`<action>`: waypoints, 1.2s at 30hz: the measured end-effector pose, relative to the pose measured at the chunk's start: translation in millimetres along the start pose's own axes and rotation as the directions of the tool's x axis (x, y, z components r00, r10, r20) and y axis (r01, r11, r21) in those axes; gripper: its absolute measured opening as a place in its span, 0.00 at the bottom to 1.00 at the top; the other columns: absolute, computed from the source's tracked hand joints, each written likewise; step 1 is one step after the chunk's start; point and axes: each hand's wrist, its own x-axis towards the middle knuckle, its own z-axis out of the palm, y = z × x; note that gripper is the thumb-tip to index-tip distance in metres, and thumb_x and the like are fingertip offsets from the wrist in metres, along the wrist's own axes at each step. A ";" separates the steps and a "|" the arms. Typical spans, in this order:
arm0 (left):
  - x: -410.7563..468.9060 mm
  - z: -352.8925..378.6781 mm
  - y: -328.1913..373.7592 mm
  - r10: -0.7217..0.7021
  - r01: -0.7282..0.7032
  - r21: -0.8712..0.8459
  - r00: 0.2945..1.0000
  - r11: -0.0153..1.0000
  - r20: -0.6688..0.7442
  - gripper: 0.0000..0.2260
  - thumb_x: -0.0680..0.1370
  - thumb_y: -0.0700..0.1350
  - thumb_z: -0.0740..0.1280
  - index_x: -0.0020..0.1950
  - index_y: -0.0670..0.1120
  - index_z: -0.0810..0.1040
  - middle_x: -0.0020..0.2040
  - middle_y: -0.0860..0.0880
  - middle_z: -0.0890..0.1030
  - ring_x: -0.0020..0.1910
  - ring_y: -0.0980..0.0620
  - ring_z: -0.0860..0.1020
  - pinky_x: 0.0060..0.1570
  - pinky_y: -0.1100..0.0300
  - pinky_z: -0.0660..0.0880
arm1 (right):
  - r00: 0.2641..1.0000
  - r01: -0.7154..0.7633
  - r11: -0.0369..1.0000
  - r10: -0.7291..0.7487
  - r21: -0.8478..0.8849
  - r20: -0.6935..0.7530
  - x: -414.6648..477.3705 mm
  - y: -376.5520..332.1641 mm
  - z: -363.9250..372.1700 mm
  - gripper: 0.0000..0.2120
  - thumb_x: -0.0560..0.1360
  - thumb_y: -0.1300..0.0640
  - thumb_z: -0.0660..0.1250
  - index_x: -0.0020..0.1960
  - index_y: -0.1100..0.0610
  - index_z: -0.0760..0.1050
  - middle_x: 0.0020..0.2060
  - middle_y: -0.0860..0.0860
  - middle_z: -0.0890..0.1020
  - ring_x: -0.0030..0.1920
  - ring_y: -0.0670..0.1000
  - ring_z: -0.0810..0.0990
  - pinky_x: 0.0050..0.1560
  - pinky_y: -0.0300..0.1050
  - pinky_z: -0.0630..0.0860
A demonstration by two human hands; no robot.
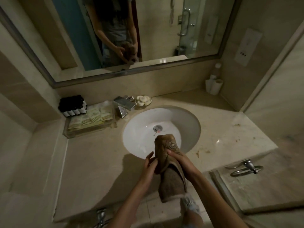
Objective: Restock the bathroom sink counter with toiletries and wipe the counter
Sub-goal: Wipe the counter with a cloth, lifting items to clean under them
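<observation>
A brown patterned towel [167, 162] hangs in front of me over the near rim of the white sink [139, 129]. My right hand [176, 157] grips its folded upper part from the right. My left hand [150, 162] touches the towel's left side with fingers loosely curved. At the back left of the beige counter [92, 155] stands a clear tray [88, 120] holding pale sachets and several dark-capped small bottles [72, 105]. A glass dish of white soaps [143, 100] sits behind the sink, right of the chrome faucet [122, 104].
Brown stains [203, 151] mark the counter right of the sink. Paper rolls [214, 86] and a bottle [216, 69] stand in the back right corner. A towel ring [246, 168] hangs on the right side. A wide mirror [148, 38] spans the back wall.
</observation>
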 end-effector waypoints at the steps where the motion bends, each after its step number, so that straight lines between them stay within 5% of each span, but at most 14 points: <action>1: -1.9 3.8 8.7 -0.016 0.017 -0.026 0.999 1.000 0.043 0.17 0.82 0.44 0.59 0.71 0.51 0.65 0.62 0.45 0.76 0.52 0.54 0.78 0.41 0.65 0.76 | 1.000 0.020 0.999 -0.020 0.044 -0.003 -4.4 -5.2 -0.4 0.20 0.75 0.53 0.68 0.63 0.62 0.75 0.53 0.61 0.83 0.52 0.61 0.82 0.49 0.49 0.80; 6: -6.5 25.5 37.1 0.003 0.006 -0.042 0.974 0.999 0.226 0.17 0.78 0.52 0.63 0.67 0.54 0.70 0.60 0.51 0.78 0.56 0.55 0.78 0.43 0.63 0.78 | 0.989 0.092 0.989 -0.078 0.114 -0.124 -29.1 -27.3 -7.5 0.25 0.71 0.49 0.69 0.63 0.63 0.75 0.55 0.63 0.81 0.55 0.63 0.81 0.51 0.52 0.80; 10: -6.8 51.0 50.9 0.014 -0.008 -0.019 0.937 1.000 0.349 0.19 0.77 0.47 0.67 0.67 0.48 0.71 0.57 0.50 0.79 0.50 0.57 0.80 0.40 0.65 0.78 | 0.948 0.203 0.962 -0.147 0.181 -0.281 -56.4 -39.8 -20.5 0.23 0.71 0.53 0.70 0.62 0.63 0.74 0.53 0.63 0.82 0.52 0.62 0.82 0.47 0.50 0.80; 16: -11.0 99.8 57.3 0.018 -0.035 0.026 0.879 0.999 0.476 0.33 0.66 0.51 0.77 0.67 0.46 0.69 0.61 0.45 0.78 0.57 0.48 0.79 0.53 0.54 0.79 | 0.839 0.356 0.917 -0.229 0.179 -0.494 -104.5 -53.8 -44.6 0.19 0.71 0.55 0.67 0.60 0.62 0.76 0.50 0.60 0.84 0.50 0.59 0.83 0.45 0.48 0.81; 20: -23.7 135.8 55.0 -0.014 -0.026 0.057 0.796 0.998 0.606 0.30 0.67 0.49 0.75 0.65 0.49 0.67 0.58 0.47 0.78 0.52 0.52 0.81 0.47 0.58 0.80 | 0.740 0.412 0.899 -0.234 0.149 -0.631 -141.3 -53.0 -62.6 0.16 0.71 0.54 0.68 0.57 0.57 0.77 0.52 0.60 0.83 0.51 0.59 0.83 0.52 0.52 0.80; 24: -48.9 171.2 45.1 -0.069 -0.057 0.146 0.675 0.988 0.734 0.37 0.64 0.54 0.79 0.68 0.52 0.67 0.60 0.49 0.78 0.56 0.51 0.80 0.52 0.55 0.79 | 0.633 0.468 0.873 -0.224 0.136 -0.741 -186.1 -43.5 -77.3 0.11 0.77 0.59 0.63 0.59 0.59 0.74 0.46 0.53 0.83 0.41 0.47 0.84 0.39 0.38 0.80; 27: -72.4 175.8 24.8 -0.111 -0.060 0.190 0.624 0.980 0.773 0.36 0.63 0.55 0.79 0.67 0.51 0.70 0.60 0.49 0.80 0.56 0.51 0.81 0.54 0.54 0.79 | 0.601 0.446 0.889 -0.215 0.099 -0.770 -215.0 -25.1 -77.8 0.12 0.79 0.61 0.60 0.60 0.63 0.75 0.43 0.52 0.84 0.41 0.46 0.84 0.41 0.37 0.79; 32: -106.0 137.1 -13.7 -0.132 -0.013 0.190 0.671 0.982 0.730 0.35 0.60 0.57 0.78 0.64 0.49 0.75 0.59 0.47 0.81 0.57 0.48 0.81 0.58 0.49 0.77 | 0.626 0.362 0.932 -0.226 0.021 -0.746 -244.6 17.9 -55.1 0.09 0.78 0.62 0.63 0.55 0.55 0.78 0.47 0.51 0.85 0.50 0.52 0.83 0.49 0.43 0.79; 36: -139.5 106.7 -25.7 -0.112 -0.026 0.198 0.749 0.980 0.653 0.40 0.56 0.59 0.79 0.65 0.47 0.74 0.58 0.47 0.82 0.55 0.49 0.81 0.56 0.52 0.78 | 0.611 0.359 0.933 -0.236 -0.001 -0.755 -269.0 39.9 -25.2 0.09 0.78 0.62 0.63 0.56 0.56 0.78 0.46 0.50 0.85 0.47 0.48 0.84 0.46 0.38 0.79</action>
